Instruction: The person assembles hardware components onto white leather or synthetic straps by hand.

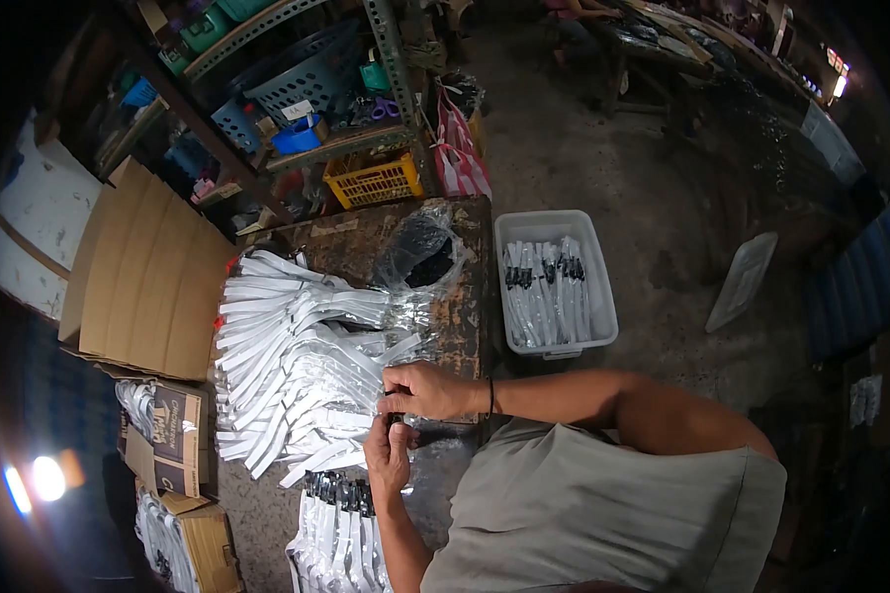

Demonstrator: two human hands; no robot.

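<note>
Across the bench: white straps, one broad heap. At the heap's edge: right hand and left hand, fingertips together, each grip narrow, pinching a small dark piece between them. Step in hand, as judged: close fingertip work on that piece. Next move seems to call for one steady pinch while the other fingers work. Beside the bench: white tub, holding black-ended straps. Hidden: most of the dark piece; any join to a strap cannot be told. Indistinct: dark contents of the plastic bag. Cut off by the lower edge: a second black-ended bundle.
</note>
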